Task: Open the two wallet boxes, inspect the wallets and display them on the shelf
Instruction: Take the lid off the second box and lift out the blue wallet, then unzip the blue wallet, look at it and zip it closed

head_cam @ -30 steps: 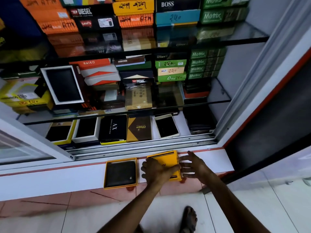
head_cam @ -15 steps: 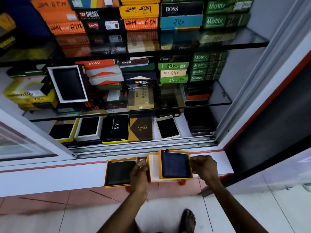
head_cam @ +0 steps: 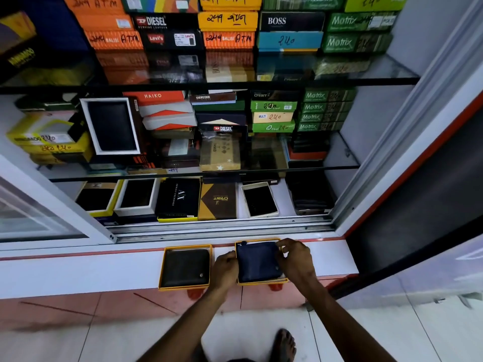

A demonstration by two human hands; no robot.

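Two open yellow wallet boxes sit side by side on the white ledge (head_cam: 78, 273) below the cabinet. The left box (head_cam: 162, 267) holds a black wallet (head_cam: 186, 267). The right box (head_cam: 261, 282) holds a dark blue wallet (head_cam: 257, 261). My left hand (head_cam: 224, 270) grips the blue wallet's left edge. My right hand (head_cam: 296, 258) pinches its upper right corner. The wallet looks slightly raised in its box. The lid of the right box is hidden, apparently under the box.
The cabinet's bottom shelf (head_cam: 283, 202) carries several displayed wallets and boxes, with a white gap at its right. Glass shelves above are stacked with labelled boxes. Sliding-door rails (head_cam: 222, 228) run between ledge and shelf. My bare foot (head_cam: 283, 346) stands on the tiled floor.
The right box was closed a second ago. Its lid came off and went under the box. Both hands now hold the blue wallet instead of the box parts.
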